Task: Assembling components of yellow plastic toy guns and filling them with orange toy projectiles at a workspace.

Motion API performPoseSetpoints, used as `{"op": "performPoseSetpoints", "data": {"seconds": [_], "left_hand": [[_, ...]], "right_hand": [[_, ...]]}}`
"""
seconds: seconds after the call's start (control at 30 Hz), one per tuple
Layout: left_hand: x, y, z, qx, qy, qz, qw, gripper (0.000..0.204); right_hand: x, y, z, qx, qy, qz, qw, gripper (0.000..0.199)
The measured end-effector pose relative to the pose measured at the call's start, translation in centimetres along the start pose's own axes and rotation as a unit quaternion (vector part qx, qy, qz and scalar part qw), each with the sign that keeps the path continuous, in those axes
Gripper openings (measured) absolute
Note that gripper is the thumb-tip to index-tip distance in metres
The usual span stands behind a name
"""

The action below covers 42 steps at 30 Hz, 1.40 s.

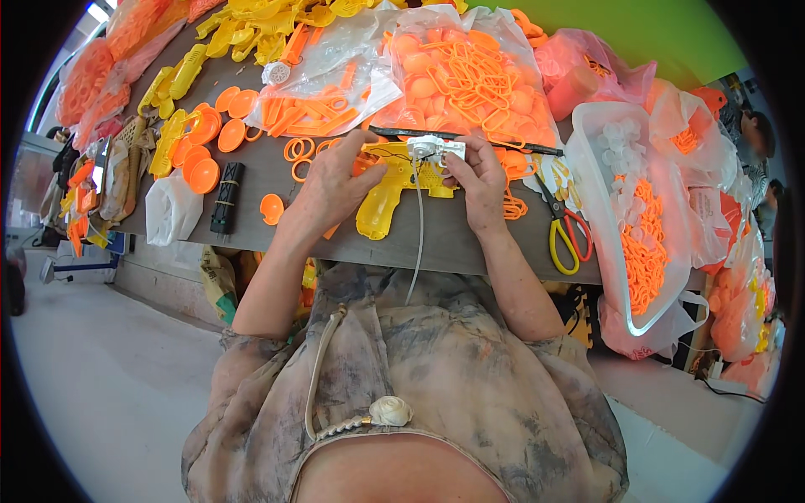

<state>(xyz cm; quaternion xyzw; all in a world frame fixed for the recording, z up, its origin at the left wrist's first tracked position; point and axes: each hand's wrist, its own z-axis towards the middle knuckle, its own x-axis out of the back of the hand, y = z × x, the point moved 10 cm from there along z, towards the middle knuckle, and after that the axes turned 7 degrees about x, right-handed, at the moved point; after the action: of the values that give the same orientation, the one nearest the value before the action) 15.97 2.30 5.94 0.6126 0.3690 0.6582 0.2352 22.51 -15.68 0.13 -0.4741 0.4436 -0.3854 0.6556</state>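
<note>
Both hands meet over a yellow plastic toy gun shell (pixel 392 191) that lies flat near the front edge of the grey worktable (pixel 470 243), its grip pointing toward the person. The left hand (pixel 331 186) rests on the shell's left part with fingers curled and pressed down on it, steadying it. The right hand (pixel 482 180) pinches a small white plastic part (pixel 432 149) against the shell's top edge, thumb and forefinger closed on it while the other fingers fold loosely behind. A thin pale tube (pixel 417 243) hangs from that part down over the table edge.

The shell looks like a light, hollow, stiff moulding, smooth enough to slide on the tabletop, so a flat press on its broad side or a hold around the grip would likely keep it steady. The white part seems small and delicate and probably suits only a fingertip pinch; the tube looks limp and would trail wherever it is pulled.

Around the hands lie a black rod (pixel 470 138), yellow-handled scissors (pixel 563 225) to the right, a black ribbed piece (pixel 226 197) to the left, orange cups (pixel 204 174), and clear bags of orange parts (pixel 470 71).
</note>
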Motion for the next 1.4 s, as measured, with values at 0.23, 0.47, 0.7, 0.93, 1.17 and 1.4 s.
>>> {"op": "performPoseSetpoints", "data": {"seconds": [0.23, 0.47, 0.7, 0.93, 1.17, 1.4], "left_hand": [[-0.7, 0.6, 0.3, -0.019, -0.058, 0.061, 0.996, 0.027], [-0.2, 0.5, 1.4, -0.006, -0.02, 0.104, 0.994, 0.027], [-0.8, 1.3, 1.5, -0.001, 0.039, 0.08, 0.996, 0.031], [-1.6, 0.8, 0.7, -0.057, 0.1, 0.127, 0.985, 0.028], [-2.1, 1.5, -0.1, -0.154, 0.133, 0.155, 0.967, 0.024], [-2.5, 0.0, 0.4, -0.124, 0.147, 0.141, 0.971, 0.032]], "right_hand": [[-0.4, 0.2, 0.1, -0.004, -0.007, -0.004, 1.0, 0.024], [-0.5, 0.0, 0.2, 0.001, -0.008, 0.011, 1.0, 0.023], [0.1, 0.7, 0.3, -0.009, -0.005, 0.015, 1.0, 0.022], [0.0, 0.7, 0.3, -0.012, -0.004, 0.032, 0.999, 0.022], [0.0, 0.8, 0.3, -0.018, -0.008, 0.03, 0.999, 0.024], [0.2, 1.0, 0.3, -0.02, 0.003, 0.037, 0.999, 0.023]]}}
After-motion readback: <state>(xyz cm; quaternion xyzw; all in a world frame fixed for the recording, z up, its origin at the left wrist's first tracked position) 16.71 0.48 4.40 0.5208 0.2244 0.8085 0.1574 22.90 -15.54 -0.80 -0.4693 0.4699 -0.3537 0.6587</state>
